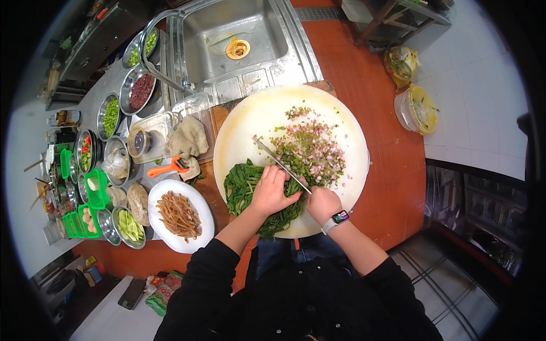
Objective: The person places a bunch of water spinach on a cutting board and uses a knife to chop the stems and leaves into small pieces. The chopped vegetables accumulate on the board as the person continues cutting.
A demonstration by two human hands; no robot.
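Note:
In the head view, a large round white cutting board (251,115) lies before me. My left hand (271,192) presses a bunch of dark wilted leafy greens (241,181) onto its near left part. The handle of a kitchen knife (279,161) is inside my right fist (324,205), which mostly hides it. Its blade points to the far left and stands on edge beside my left fingertips, between the whole greens and a heap of chopped pink and green pieces (320,149). That heap spreads over the board's right half, with small bits scattered around it.
Beyond the board is a steel sink (268,25) with a curved faucet (149,55). To the left are a white plate of brown strips (179,215), an orange-handled peeler (164,169), a crumpled cloth (190,136) and several metal bowls, including one of minced meat (140,90).

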